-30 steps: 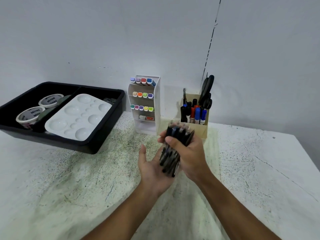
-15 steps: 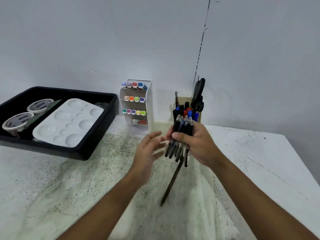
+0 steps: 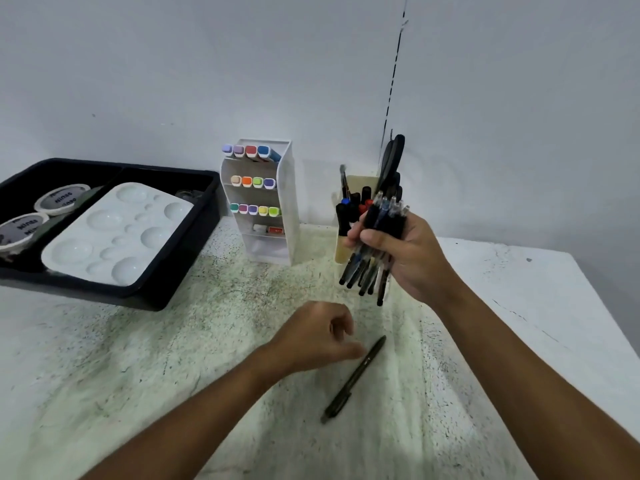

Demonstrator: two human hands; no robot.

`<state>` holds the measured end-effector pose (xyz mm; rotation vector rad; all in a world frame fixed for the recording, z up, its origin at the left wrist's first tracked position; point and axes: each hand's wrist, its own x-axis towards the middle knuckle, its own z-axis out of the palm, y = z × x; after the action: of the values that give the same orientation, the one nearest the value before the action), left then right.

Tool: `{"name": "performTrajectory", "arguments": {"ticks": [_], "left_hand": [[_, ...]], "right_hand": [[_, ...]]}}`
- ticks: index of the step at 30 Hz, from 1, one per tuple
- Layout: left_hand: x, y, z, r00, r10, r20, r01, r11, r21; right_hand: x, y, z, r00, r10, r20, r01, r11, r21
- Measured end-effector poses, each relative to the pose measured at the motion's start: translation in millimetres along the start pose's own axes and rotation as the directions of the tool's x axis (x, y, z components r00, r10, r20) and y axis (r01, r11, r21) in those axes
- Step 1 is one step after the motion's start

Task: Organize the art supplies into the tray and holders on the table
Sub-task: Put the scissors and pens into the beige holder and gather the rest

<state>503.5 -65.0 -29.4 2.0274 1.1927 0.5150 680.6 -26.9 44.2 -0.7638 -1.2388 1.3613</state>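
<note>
My right hand grips a bundle of several dark pens, tips pointing down, just in front of the beige pen holder. One dark pen lies on the table by itself. My left hand hovers low beside that pen's upper end, fingers curled, holding nothing I can see. The white marker rack holds rows of coloured markers. The black tray at the left holds a white paint palette and two tape rolls.
Black scissors and several markers stand in the beige holder against the wall. The table's right edge runs diagonally behind my right arm. The speckled tabletop spreads in front of the tray.
A pen slipped out of the bundle and now lies on the table. My left hand dropped from beside the bundle toward that pen. My right hand kept its grip on the rest.
</note>
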Motion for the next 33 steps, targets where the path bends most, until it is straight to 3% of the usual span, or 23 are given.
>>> {"name": "performTrajectory", "arguments": {"ticks": [4,10,13,16,21,25,33], "left_hand": [[5,15,17,0.998,0.004,0.070,-0.021,0.971,0.238],[4,13,22,0.997,-0.020,0.075,0.004,0.980,0.200],[2,9,16,0.998,-0.038,0.048,0.034,0.996,0.087],[-2,2,0,0.995,-0.100,-0.005,0.097,0.980,-0.173],[-12,1,-26,0.990,-0.118,-0.082,0.041,0.782,-0.622],[-9,15,-18,0.968,-0.128,-0.218,-0.054,0.738,-0.673],[-3,20,-9,0.890,-0.158,-0.429,-0.135,0.806,-0.577]], "right_hand": [[-4,0,-6,1.000,0.029,0.006,-0.029,0.999,0.020],[-17,3,-17,0.994,0.098,-0.047,-0.097,0.995,0.031],[-25,5,-21,0.988,0.133,-0.073,-0.131,0.991,0.032],[-33,9,-25,0.981,0.153,-0.115,-0.153,0.988,0.009],[-42,25,-21,0.947,0.228,-0.227,-0.227,0.973,0.030],[-45,36,-3,0.930,0.298,-0.213,-0.283,0.954,0.099],[-47,38,16,0.952,0.267,-0.149,-0.215,0.931,0.295]]}}
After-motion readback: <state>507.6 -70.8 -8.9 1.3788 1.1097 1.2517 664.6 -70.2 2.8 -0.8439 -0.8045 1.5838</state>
